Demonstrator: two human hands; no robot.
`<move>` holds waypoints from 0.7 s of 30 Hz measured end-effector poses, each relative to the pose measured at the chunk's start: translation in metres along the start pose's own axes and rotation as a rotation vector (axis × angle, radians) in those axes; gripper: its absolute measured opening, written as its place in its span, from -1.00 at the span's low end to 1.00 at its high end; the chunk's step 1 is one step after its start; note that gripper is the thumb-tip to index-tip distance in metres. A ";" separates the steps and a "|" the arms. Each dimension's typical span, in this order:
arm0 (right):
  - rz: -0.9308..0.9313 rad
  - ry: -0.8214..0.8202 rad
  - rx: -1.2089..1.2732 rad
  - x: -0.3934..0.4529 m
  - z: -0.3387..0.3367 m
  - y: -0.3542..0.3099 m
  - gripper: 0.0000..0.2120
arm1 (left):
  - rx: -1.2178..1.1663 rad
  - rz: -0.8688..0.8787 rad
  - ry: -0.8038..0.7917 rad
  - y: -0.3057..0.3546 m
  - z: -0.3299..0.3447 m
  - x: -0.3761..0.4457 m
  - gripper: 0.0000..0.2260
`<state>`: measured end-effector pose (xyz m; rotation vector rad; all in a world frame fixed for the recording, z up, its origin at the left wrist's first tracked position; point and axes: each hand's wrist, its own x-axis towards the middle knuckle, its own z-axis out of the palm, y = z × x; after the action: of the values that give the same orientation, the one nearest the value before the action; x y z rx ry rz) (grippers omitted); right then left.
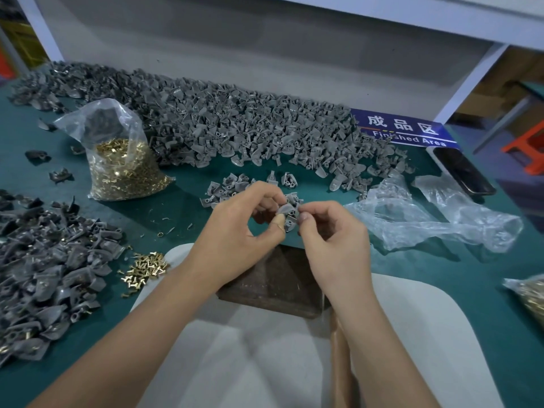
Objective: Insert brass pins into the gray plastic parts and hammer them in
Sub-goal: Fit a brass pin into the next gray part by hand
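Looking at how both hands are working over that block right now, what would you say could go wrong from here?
1. The gray part is pinched in the fingertips of the left hand and right hand, above the dark block; a slip could drop it among the loose parts.
2. The loose brass pins lie by the left forearm; a sweep may scatter them.
3. The open pin bag could tip and spill.

We are seeing a gray plastic part being pinched above the green table. A long heap of gray plastic parts is lying along the back, a small cluster nearer. Loose brass pins are lying front-left; a clear bag of brass pins is standing behind.
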<state>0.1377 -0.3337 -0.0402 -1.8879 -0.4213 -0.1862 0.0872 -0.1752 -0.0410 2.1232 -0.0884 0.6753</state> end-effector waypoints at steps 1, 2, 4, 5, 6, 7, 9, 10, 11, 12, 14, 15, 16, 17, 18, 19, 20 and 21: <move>-0.007 -0.020 -0.002 0.000 0.000 0.000 -0.80 | -0.010 -0.019 -0.028 0.000 0.000 -0.001 -0.81; -0.016 -0.046 -0.002 0.000 0.001 -0.001 -0.77 | -0.018 -0.032 -0.052 0.000 -0.001 -0.001 -0.81; -0.034 -0.084 -0.011 0.000 0.002 -0.002 -0.74 | -0.027 -0.044 -0.082 0.000 -0.002 -0.002 -0.81; -0.045 -0.090 -0.019 -0.001 0.003 -0.002 -0.74 | -0.028 -0.049 -0.091 0.000 -0.002 -0.001 -0.81; -0.060 -0.092 -0.030 -0.001 0.003 -0.002 -0.74 | -0.028 -0.051 -0.096 0.000 -0.002 -0.001 -0.82; -0.080 -0.096 -0.043 -0.002 0.003 -0.002 -0.74 | -0.030 -0.050 -0.097 0.000 -0.002 -0.001 -0.83; -0.119 -0.110 -0.070 -0.003 0.003 -0.001 -0.75 | -0.048 -0.052 -0.091 -0.001 -0.002 -0.001 -0.84; -0.127 -0.115 -0.076 -0.003 0.002 -0.001 -0.76 | -0.059 -0.059 -0.085 -0.001 -0.002 -0.001 -0.84; -0.128 -0.118 -0.077 -0.002 0.002 0.000 -0.77 | -0.069 -0.068 -0.079 -0.001 -0.001 -0.001 -0.85; -0.125 -0.117 -0.077 -0.002 0.002 0.000 -0.78 | -0.075 -0.077 -0.075 -0.002 -0.001 -0.001 -0.85; -0.117 -0.113 -0.070 -0.001 0.001 0.001 -0.79 | -0.087 -0.092 -0.079 -0.003 0.000 -0.001 -0.87; -0.114 -0.114 -0.071 0.000 0.001 0.001 -0.80 | -0.097 -0.100 -0.087 -0.004 0.000 -0.001 -0.88; -0.114 -0.117 -0.077 0.000 0.001 0.001 -0.81 | -0.106 -0.108 -0.093 -0.004 0.001 -0.001 -0.89; -0.115 -0.121 -0.085 0.000 0.001 0.001 -0.82 | -0.112 -0.112 -0.093 -0.005 0.001 -0.001 -0.89; -0.117 -0.123 -0.092 0.001 0.002 0.002 -0.82 | -0.116 -0.111 -0.092 -0.006 0.001 -0.001 -0.90; -0.115 -0.121 -0.095 0.001 0.001 0.002 -0.83 | -0.120 -0.105 -0.091 -0.007 0.001 -0.001 -0.90; -0.107 -0.113 -0.092 0.002 0.001 0.003 -0.83 | -0.127 -0.094 -0.093 -0.008 0.001 -0.001 -0.89; -0.090 -0.102 -0.080 0.002 0.001 0.003 -0.83 | -0.134 -0.078 -0.100 -0.008 0.001 -0.001 -0.89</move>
<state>0.1407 -0.3336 -0.0420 -1.9643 -0.5767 -0.1688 0.0892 -0.1713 -0.0484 2.0195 -0.1027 0.5036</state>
